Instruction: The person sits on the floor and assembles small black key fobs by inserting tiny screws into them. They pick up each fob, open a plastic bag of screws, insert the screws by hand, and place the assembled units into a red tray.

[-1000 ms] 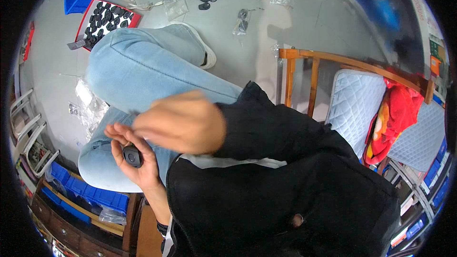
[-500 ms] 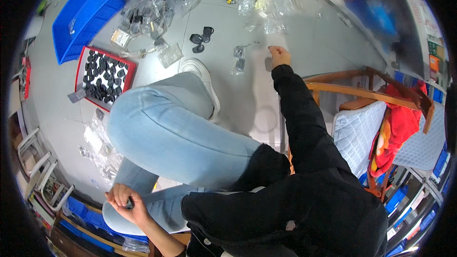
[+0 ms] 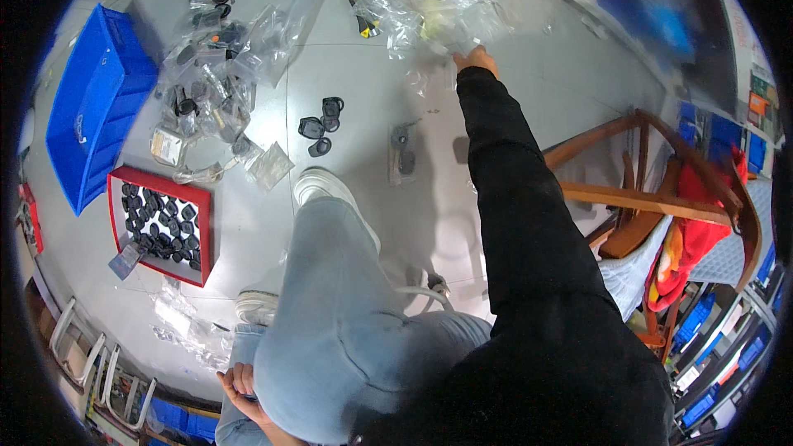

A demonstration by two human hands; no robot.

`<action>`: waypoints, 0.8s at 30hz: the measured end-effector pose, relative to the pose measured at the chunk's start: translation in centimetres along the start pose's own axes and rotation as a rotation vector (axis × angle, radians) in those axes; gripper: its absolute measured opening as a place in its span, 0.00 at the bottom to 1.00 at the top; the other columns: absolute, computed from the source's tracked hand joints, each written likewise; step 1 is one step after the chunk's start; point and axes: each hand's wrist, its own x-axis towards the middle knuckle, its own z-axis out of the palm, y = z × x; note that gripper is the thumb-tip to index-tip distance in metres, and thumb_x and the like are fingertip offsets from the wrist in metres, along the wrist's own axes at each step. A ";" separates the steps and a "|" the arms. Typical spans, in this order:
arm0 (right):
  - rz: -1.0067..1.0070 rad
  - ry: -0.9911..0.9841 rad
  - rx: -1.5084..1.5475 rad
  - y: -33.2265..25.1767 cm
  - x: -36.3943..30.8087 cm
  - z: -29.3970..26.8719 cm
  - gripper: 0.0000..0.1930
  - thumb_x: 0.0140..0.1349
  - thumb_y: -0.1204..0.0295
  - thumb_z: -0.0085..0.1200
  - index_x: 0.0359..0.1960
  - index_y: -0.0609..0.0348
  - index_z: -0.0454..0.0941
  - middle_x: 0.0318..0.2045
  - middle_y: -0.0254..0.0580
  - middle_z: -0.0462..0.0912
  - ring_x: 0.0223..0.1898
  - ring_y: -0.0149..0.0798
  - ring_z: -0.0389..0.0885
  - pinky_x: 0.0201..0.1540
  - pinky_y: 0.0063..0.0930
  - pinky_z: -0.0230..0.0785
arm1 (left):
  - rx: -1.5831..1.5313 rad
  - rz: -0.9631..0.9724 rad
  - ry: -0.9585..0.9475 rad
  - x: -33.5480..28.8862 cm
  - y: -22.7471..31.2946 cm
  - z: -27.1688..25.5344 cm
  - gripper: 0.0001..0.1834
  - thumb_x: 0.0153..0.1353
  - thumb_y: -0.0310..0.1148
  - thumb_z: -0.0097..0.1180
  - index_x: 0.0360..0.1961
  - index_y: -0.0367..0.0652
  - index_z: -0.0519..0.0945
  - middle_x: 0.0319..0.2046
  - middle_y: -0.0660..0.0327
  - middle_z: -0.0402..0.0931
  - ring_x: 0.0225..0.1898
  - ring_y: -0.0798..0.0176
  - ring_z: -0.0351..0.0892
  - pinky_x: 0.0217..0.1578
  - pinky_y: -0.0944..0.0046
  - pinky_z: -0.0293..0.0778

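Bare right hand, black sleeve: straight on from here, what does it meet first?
Likely the heap of crumpled clear plastic bags just ahead of the right hand; depth is unclear, they may be touching.

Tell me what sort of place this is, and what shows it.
Probably a small workshop or packing room: a shallow rectangular red-walled box holds many small black rounded pieces, a blue plastic bin lies nearby, and crumpled clear plastic bags are strewn across the smooth grey floor.

Wooden chair with red cloth
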 end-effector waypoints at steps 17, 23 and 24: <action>-0.100 -0.668 1.505 -0.2 -13.7 -12.6 0.09 0.56 0.68 0.44 0.19 0.52 0.66 0.09 0.25 0.53 0.11 0.27 0.54 0.11 0.19 0.42 | -0.046 -0.264 -0.436 -1.2 -1.3 6.5 0.18 0.65 0.36 0.38 0.16 0.45 0.62 0.13 0.68 0.49 0.16 0.72 0.47 0.17 0.72 0.49; -0.229 -1.223 1.550 -3.2 -29.7 -21.8 0.13 0.51 0.64 0.43 0.33 0.60 0.70 0.23 0.39 0.74 0.20 0.36 0.70 0.13 0.25 0.56 | 0.164 -0.272 -0.767 -8.0 -0.5 10.2 0.16 0.64 0.34 0.39 0.46 0.33 0.68 0.13 0.70 0.52 0.16 0.74 0.50 0.18 0.74 0.50; -0.403 -1.356 1.524 -3.6 -31.5 -22.7 0.13 0.51 0.65 0.44 0.33 0.61 0.70 0.22 0.37 0.72 0.18 0.34 0.68 0.14 0.24 0.56 | 0.264 -0.224 -0.840 -9.8 -0.7 10.1 0.18 0.62 0.34 0.42 0.50 0.32 0.67 0.13 0.71 0.51 0.15 0.75 0.50 0.18 0.74 0.50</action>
